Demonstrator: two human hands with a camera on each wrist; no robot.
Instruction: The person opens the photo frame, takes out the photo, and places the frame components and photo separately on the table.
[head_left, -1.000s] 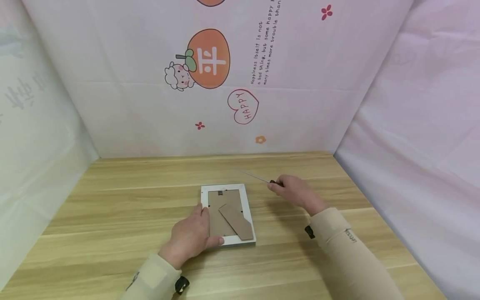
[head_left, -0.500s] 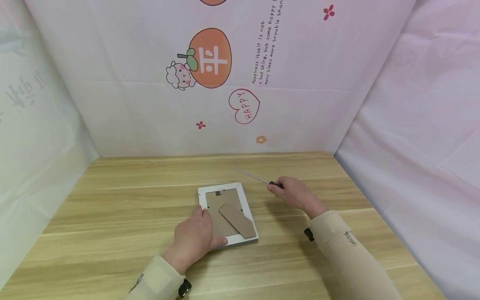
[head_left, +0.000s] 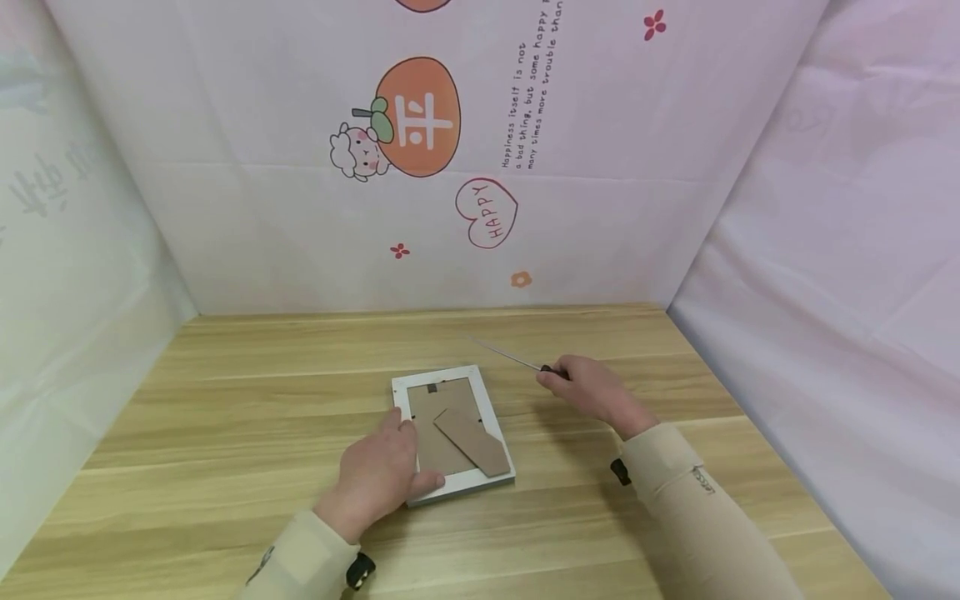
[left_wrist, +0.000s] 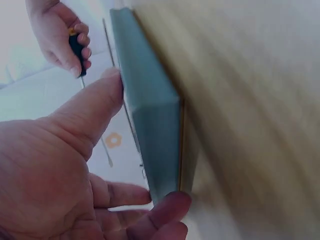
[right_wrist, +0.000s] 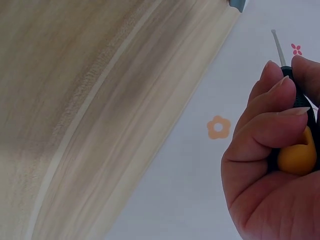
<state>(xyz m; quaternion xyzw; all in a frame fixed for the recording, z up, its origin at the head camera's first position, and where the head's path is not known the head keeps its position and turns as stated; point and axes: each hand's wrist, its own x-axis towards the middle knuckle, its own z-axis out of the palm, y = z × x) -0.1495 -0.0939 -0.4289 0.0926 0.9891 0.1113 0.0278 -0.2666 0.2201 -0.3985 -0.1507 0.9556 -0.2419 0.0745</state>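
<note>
Currently, my left hand has the white picture frame by its near-left corner, back side up, over the wood-grain table, a little left of my right hand. Left grip: thumb on the near rim, fingers partly bent along the left side, one fingertip at the outer edge. Right grip: fingers wrapped around the handle of a screwdriver, thumb along its front end, shaft aimed leftward past the frame's far-right corner, touching nothing that I can see. Judgement on technique: a firm corner hold should keep the frame from swivelling, provided my thumb stays on the rim and off the backing board. The easel leg lies aslant across board and near-right rim, so I would avoid leaning on it. The small dark tabs at the inner edge look thin; slow, low-angle tool work near them would suit, tip pointed away from my left fingers. Hard to make out: the screwdriver's tip fades against the table in the head view and is too small elsewhere to read its type. The frame's front is hidden, my left palm covers part of the rim, and I cannot tell whether the near edge sits flat or slightly raised. The right wrist view cuts the frame to a sliver of corner.
</note>
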